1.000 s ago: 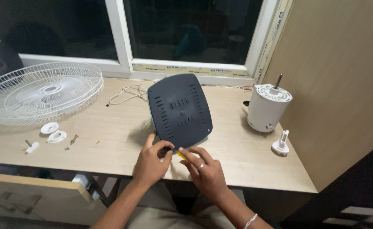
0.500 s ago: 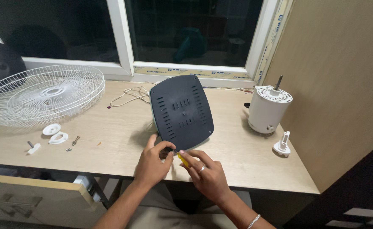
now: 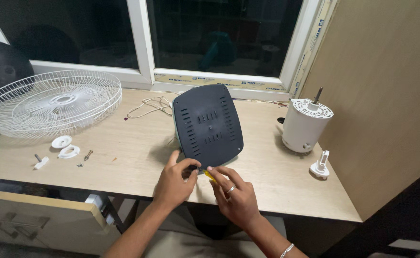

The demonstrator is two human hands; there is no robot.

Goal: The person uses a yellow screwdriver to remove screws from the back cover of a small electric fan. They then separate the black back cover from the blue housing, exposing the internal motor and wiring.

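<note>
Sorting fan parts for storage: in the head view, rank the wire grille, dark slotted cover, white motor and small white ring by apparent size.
1. wire grille
2. dark slotted cover, nearer the camera
3. white motor
4. small white ring

My left hand (image 3: 174,181) pinches the dark cover's (image 3: 208,126) bottom edge on the surface (image 3: 124,157); my right hand (image 3: 233,196) holds a yellow tool (image 3: 209,174) there.

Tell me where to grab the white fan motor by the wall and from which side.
Grip the fan motor around its round white body, coming from the left, the open desk side. It stands upright with a thin shaft sticking out of the top, and the wall panel is close on its right.
</note>
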